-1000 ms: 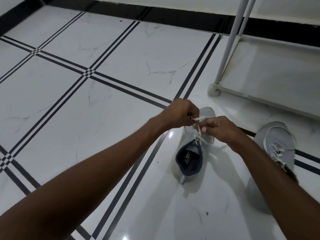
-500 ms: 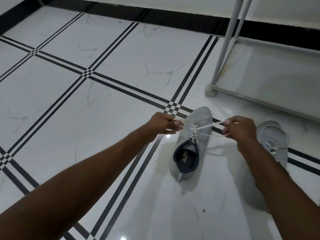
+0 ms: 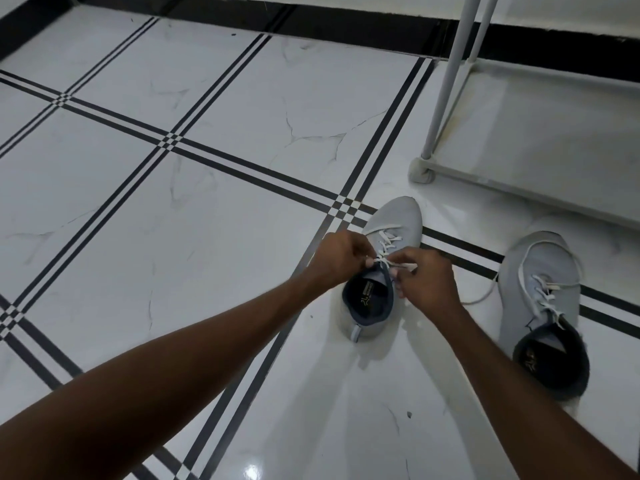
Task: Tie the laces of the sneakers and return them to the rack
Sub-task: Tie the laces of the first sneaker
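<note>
hands meet over the near sneaker (image 3: 377, 271) at floor centre: left hand (image 3: 341, 259) and right hand (image 3: 427, 280) pinch its laces (image 3: 388, 244) taut for knotting; rack (image 3: 519, 133) waits at two o'clock.

The floor (image 3: 242, 271) was glossy white marble-look tile crossed by paired black inlay lines, met a black skirting band (image 3: 346, 26) along the pale wall (image 3: 346, 0) at the far edge, and caught a bright glint of light near the bottom.
</note>
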Available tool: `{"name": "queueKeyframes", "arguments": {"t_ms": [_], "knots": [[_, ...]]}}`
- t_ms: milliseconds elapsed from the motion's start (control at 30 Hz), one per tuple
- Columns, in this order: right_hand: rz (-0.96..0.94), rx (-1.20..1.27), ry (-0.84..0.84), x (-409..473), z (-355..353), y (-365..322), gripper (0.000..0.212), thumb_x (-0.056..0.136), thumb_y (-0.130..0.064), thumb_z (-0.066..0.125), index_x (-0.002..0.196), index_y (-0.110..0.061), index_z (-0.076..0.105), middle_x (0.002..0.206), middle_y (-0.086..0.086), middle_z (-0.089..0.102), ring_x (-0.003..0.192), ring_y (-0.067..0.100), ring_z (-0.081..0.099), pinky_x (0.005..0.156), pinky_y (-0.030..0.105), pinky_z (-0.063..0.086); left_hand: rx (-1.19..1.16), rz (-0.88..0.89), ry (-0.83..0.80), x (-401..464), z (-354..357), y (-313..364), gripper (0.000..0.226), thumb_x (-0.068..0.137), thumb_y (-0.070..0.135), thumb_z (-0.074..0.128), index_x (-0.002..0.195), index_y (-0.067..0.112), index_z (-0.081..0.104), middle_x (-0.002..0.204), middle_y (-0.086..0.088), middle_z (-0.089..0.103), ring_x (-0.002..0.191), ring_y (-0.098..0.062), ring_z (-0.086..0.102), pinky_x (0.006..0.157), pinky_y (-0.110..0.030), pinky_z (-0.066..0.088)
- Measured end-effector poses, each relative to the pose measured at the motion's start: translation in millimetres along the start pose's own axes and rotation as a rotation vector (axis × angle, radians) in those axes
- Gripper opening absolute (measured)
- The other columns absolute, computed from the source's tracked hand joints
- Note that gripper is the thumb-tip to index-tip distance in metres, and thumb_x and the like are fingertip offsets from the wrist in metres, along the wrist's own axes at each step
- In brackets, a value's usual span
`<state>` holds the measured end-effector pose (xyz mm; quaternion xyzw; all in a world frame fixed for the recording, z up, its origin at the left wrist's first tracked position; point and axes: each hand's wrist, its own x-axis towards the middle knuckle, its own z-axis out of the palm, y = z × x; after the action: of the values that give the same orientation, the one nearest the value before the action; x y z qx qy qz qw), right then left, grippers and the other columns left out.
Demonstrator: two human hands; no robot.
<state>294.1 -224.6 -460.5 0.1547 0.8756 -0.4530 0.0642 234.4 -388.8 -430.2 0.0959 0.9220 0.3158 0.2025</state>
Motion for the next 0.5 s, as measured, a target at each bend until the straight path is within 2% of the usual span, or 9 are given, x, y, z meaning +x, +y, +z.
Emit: {"name": "queueKeyframes", "arguments": {"t_ms": [67, 133, 233, 333, 400, 467, 500], "knots": [[0.055, 0.067, 0.018, 2.6, 0.4, -4.2, 0.012, 0.079, -0.009, 0.073, 0.083, -0.021, 0.075, 0.083, 0.0, 0.075, 0.067, 0.023, 0.072, 0.069, 0.039, 0.062, 0.044, 0.011, -0.002, 4.1, 1.6, 2.4, 0.012, 0.077, 0.019, 0.078, 0.088, 0.014, 0.078, 0.087, -0.003, 0.077, 0.083, -0.016, 0.07, 0.077, -0.028, 0.053], [0.08, 0.078, 0.021, 4.4, -3.1, -7.7, 0.012, 0.081, -0.008, 0.073, 0.075, -0.018, 0.07, 0.075, 0.001, 0.073, 0.057, 0.02, 0.07, 0.059, 0.034, 0.061, 0.057, -0.027, -0.038, 9.0, 0.4, 0.7, 0.013, 0.077, 0.021, 0.079, 0.088, 0.013, 0.077, 0.083, -0.005, 0.076, 0.081, -0.019, 0.07, 0.075, -0.03, 0.053], [0.043, 0.05, 0.008, 5.8, -5.5, -9.3, 0.012, 0.083, -0.007, 0.07, 0.077, -0.016, 0.066, 0.068, 0.001, 0.071, 0.049, 0.014, 0.07, 0.059, 0.032, 0.06, 0.044, -0.054, -0.125, 14.8, -4.3, -3.5, 0.018, 0.079, 0.027, 0.078, 0.09, 0.013, 0.076, 0.08, -0.005, 0.073, 0.078, -0.018, 0.067, 0.073, -0.03, 0.051], [0.025, 0.034, -0.008, 5.5, -6.6, -8.7, 0.013, 0.083, -0.004, 0.069, 0.082, -0.016, 0.072, 0.068, 0.005, 0.073, 0.049, 0.012, 0.07, 0.056, 0.022, 0.057, 0.036, -0.041, -0.232, 18.4, -9.7, -5.5, 0.027, 0.076, 0.032, 0.081, 0.094, 0.014, 0.075, 0.08, 0.0, 0.072, 0.077, -0.013, 0.066, 0.076, -0.029, 0.052], [-0.001, 0.04, -0.003, 4.9, -5.8, -8.0, 0.012, 0.082, -0.003, 0.071, 0.08, -0.015, 0.074, 0.067, 0.004, 0.073, 0.049, 0.012, 0.07, 0.05, 0.016, 0.054, 0.055, -0.03, -0.277, 19.9, -13.5, -5.2, 0.026, 0.074, 0.025, 0.083, 0.096, 0.014, 0.074, 0.08, -0.001, 0.072, 0.075, -0.012, 0.066, 0.076, -0.029, 0.053], [-0.009, 0.026, 0.017, 4.7, -4.6, -5.4, 0.014, 0.079, -0.003, 0.073, 0.073, -0.015, 0.073, 0.065, 0.003, 0.072, 0.051, 0.013, 0.07, 0.052, 0.019, 0.056, 0.108, 0.001, -0.264, 21.4, -15.1, -3.7, 0.021, 0.076, 0.02, 0.082, 0.094, 0.011, 0.075, 0.08, -0.002, 0.073, 0.073, -0.01, 0.064, 0.073, -0.026, 0.051], [-0.005, 0.012, 0.031, 5.6, -4.4, -2.0, 0.016, 0.077, -0.003, 0.073, 0.069, -0.016, 0.071, 0.065, 0.001, 0.072, 0.053, 0.015, 0.07, 0.055, 0.025, 0.059, 0.148, 0.027, -0.247, 21.6, -14.5, -2.3, 0.017, 0.077, 0.018, 0.08, 0.091, 0.009, 0.075, 0.079, -0.001, 0.072, 0.07, -0.007, 0.061, 0.068, -0.021, 0.048]]}}
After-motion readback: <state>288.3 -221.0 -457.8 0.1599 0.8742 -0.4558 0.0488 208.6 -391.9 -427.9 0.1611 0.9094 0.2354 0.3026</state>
